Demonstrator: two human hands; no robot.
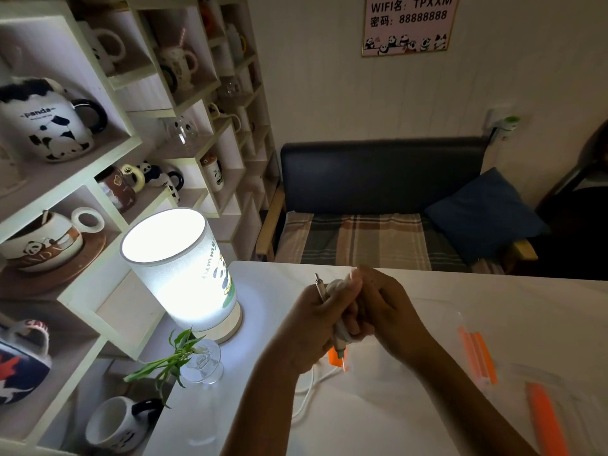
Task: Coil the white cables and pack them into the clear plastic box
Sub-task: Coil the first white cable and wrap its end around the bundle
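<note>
My left hand [312, 324] grips a coiled white cable [340, 334] above the white table [493, 291], with a plug end [319, 286] sticking up past the fingers. My right hand [385, 307] closes on the same coil from the right, fingers curled round it. Another white cable [309, 386] lies loose on the table below my left wrist. The clear plastic box [457, 320] with orange clips [478, 357] stands just right of my hands; its lid [546, 419], with an orange latch, lies at the front right.
A lit cylinder lamp [184, 271] stands at the table's left, with a glass vase of green stems [200, 360] in front of it. Shelves of panda mugs [49, 123] fill the left. A dark sofa [378, 199] with a blue cushion sits behind the table.
</note>
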